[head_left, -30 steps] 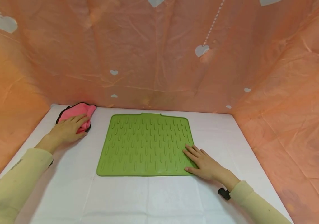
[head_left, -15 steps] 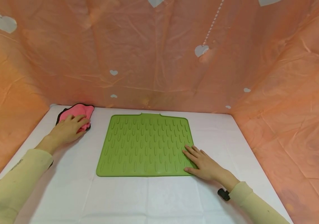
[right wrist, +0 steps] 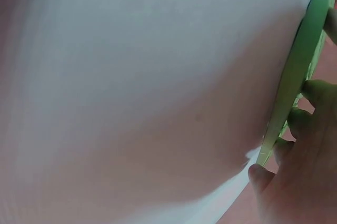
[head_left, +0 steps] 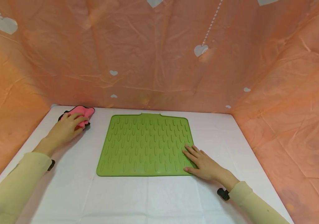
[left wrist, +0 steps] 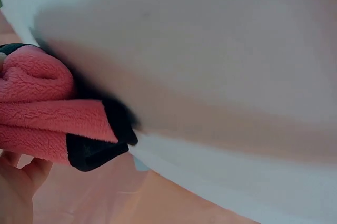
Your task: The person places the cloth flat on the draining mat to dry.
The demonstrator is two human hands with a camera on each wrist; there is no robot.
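Note:
A pink plush cloth (head_left: 81,111) with black edging is bunched up at the table's far left. My left hand (head_left: 65,128) grips it from above with curled fingers; in the left wrist view the folds of the cloth (left wrist: 50,116) bulge beside the fingers. A green mat (head_left: 145,144) with raised oblong ridges lies flat in the middle of the table. On its near right corner my right hand (head_left: 206,165) rests with fingers spread and straight. The right wrist view shows those fingers over the edge of the mat (right wrist: 295,71).
A white cover (head_left: 120,199) spreads over the table. Orange sheeting with pale hearts (head_left: 159,62) stands as walls along the back and both sides. A black wrist strap piece (head_left: 223,193) shows at the right sleeve.
My left fingers have curled and gathered the pink cloth into a smaller bunch, its near edge lifting a little. My right hand and the green mat have stayed in place.

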